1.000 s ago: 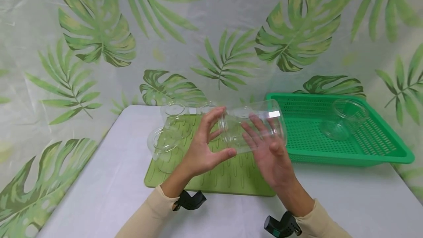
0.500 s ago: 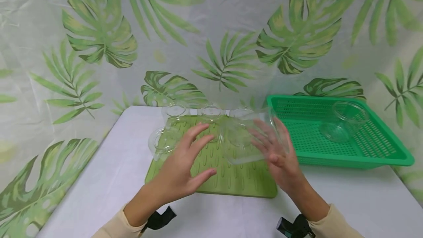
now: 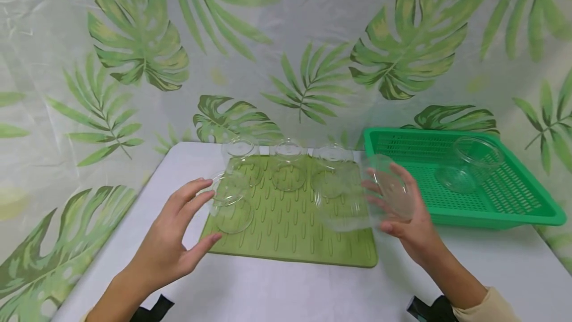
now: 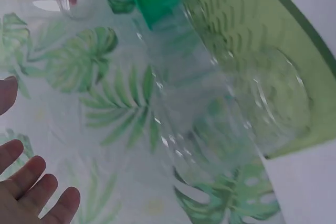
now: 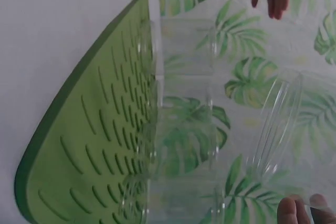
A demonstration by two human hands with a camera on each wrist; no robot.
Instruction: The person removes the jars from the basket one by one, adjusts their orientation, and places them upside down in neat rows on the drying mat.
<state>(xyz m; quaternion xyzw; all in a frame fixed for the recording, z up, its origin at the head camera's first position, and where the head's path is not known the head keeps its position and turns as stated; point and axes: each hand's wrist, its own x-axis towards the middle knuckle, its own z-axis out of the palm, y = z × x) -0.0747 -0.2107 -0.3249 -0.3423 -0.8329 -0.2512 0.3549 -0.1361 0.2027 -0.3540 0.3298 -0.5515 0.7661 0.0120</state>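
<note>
My right hand [image 3: 420, 235] holds a clear jar [image 3: 341, 210] by one end, with the thumb on the near side and the fingers behind it. The jar lies nearly sideways in the air over the right part of the green ribbed mat [image 3: 295, 237]. My left hand [image 3: 167, 245] is off to the left, fingers spread and apart from the held jar. In the head view its fingertips overlap the edge of a clear jar [image 3: 232, 217] on the mat's left side. The left wrist view shows these fingers [image 4: 31, 182] holding nothing.
Along the mat's back edge stand three more clear jars, among them the middle jar [image 3: 288, 170]. A green perforated basket [image 3: 451, 220] sits at the back right with a clear jar [image 3: 473, 163] inside. A leaf-patterned sheet [image 3: 304, 63] hangs behind the white table [image 3: 286, 287].
My left hand has let go of the held jar and moved left and down. My right hand has carried the jar to the right and lower, turning its end toward me.
</note>
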